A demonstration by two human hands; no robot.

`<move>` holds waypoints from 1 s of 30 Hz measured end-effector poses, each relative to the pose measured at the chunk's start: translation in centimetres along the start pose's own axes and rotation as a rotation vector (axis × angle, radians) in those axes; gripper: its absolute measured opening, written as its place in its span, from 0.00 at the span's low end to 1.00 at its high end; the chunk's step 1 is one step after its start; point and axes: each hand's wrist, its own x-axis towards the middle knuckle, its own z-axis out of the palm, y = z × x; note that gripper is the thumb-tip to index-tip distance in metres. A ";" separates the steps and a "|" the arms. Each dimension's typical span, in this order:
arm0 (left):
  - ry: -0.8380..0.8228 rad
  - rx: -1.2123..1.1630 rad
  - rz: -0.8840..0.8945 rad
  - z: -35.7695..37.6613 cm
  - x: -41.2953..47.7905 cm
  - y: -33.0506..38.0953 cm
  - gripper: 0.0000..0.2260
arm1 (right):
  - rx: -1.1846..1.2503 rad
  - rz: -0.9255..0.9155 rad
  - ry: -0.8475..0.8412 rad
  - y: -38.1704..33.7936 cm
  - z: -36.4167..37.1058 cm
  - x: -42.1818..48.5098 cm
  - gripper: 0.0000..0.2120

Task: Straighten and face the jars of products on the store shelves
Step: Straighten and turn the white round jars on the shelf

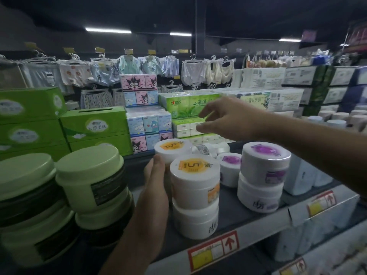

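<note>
Dim shop aisle; grey shelf [258, 229] across the lower frame, red-edged price tags [213, 249] on its front lip. At lower left, green-lidded jars [89, 175] stacked two high, dark labels turned partly sideways rather than squarely forward. Just right of them, left hand [155, 175], fingers straight and flat, laid against the left side of the orange-labelled jars [195, 181], gripping nothing. Front pair at lower centre, one on the other, close to the lip, side labels swung rightward instead of forward; another orange-topped jar directly behind. Further right, purple-labelled jars [265, 163], also two high, the top one a little off-centre on the lower, one more behind and to the left. Above and beyond, at mid-frame, right hand [224, 118] hovering in the air, fingers loosely spread, holding nothing, touching nothing. Behind, green tissue boxes [93, 124] at left, cartoon-printed tissue packs [147, 124] at centre, tea-printed packs [188, 104] under the right hand. Farthest back, clothes [127, 66] on hangers and strip lights [108, 30] at the top. Seemingly mid-task: stacks upright and near the lip, yet labels not facing forward; turning and lining up apparently left for orange, purple and green jars alike.
</note>
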 end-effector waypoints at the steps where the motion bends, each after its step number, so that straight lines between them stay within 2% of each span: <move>1: -0.016 0.011 0.007 0.1 0.0 0.1 0.22 | 0.004 0.011 0.015 -0.1 0.1 -0.4 0.27; 7: -0.108 0.091 0.033 0.6 -0.1 1.5 0.30 | 0.076 0.057 0.088 -1.1 0.3 -2.3 0.27; 11: -0.084 0.094 0.114 0.9 -0.6 1.8 0.51 | 0.144 0.061 0.110 -1.5 0.4 -4.0 0.27; 13: -0.063 0.116 0.138 1.1 -1.1 1.4 0.55 | 0.166 0.059 0.115 -1.7 0.4 -5.3 0.28; 18: 0.035 0.172 0.162 2.2 -3.7 1.3 0.44 | 0.358 0.080 0.209 -2.0 0.0 -9.1 0.25; 21: 0.052 0.214 0.183 2.7 -5.5 1.3 0.30 | 0.521 0.082 0.297 -2.3 0.3 -11.8 0.22; 24: 0.079 0.212 0.196 3.1 -7.7 1.4 0.24 | 0.621 0.071 0.344 -2.7 1.1 -14.4 0.20; 30: 0.186 0.192 0.182 3.1 -11.7 1.3 0.14 | 0.774 0.068 0.289 -2.7 4.3 -18.4 0.18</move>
